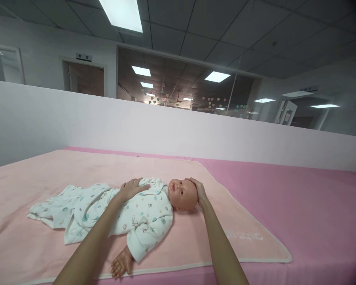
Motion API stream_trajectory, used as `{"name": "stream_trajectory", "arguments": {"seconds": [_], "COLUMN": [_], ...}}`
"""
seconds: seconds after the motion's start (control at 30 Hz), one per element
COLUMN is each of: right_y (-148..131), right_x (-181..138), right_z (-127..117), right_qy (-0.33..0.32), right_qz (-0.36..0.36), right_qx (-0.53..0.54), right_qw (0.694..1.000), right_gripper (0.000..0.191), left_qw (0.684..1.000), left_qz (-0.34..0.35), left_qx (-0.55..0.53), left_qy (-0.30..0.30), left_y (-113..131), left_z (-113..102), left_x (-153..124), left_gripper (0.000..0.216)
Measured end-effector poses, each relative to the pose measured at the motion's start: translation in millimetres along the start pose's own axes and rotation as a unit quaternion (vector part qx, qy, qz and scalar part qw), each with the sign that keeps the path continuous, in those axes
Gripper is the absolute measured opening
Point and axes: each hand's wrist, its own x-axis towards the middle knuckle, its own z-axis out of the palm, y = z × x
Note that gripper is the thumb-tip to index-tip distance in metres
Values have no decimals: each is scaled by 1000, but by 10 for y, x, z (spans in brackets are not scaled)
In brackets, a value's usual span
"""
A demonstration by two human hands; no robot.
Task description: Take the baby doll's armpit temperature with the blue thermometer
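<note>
A baby doll (181, 194) lies on its back, its head toward the right and its legs toward the left. It wears a white printed baby outfit (148, 213) with long sleeves. My left hand (133, 189) rests flat on the doll's chest, fingers stretched out over the cloth. Cupped against the crown of the doll's head is my right hand (199, 190), its fingers spread along the far side and not wrapped tight. One doll hand (122, 263) sticks out of the near sleeve. The doll's other arm is hidden.
Under the doll is a peach blanket (190, 245) with pale edging, spread over a pink mat (314, 206). A low white partition (178, 132) runs along the back. Beyond it are a window (178, 89) and a doorway (86, 79).
</note>
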Motion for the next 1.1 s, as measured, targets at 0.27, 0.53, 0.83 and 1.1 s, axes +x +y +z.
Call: {"name": "stream_trajectory", "arguments": {"seconds": [0.27,0.53,0.83,1.1], "right_y": [-127,172,139,152], "right_x": [-211,-644,-616,-564], "right_z": [231,1120,1109,1170], "right_qy": [115,-166,-62,-71], "right_qz": [-177,-496,-371,-333], "right_qx": [-135,-456,-444,-450], "right_qw": [968,720,813,825], "right_gripper": [18,14,23,26], "left_qw": [998,996,970,960], "left_qz": [-39,-14,117,164], "left_qx": [-13,-12,-199,-211], "left_qy": [48,92,74,79], "left_y": [72,107,331,429], "left_z": [-3,-8,-121,-43], "left_x": [-30,-83,-247,-201], "left_gripper": [73,63,51,38]}}
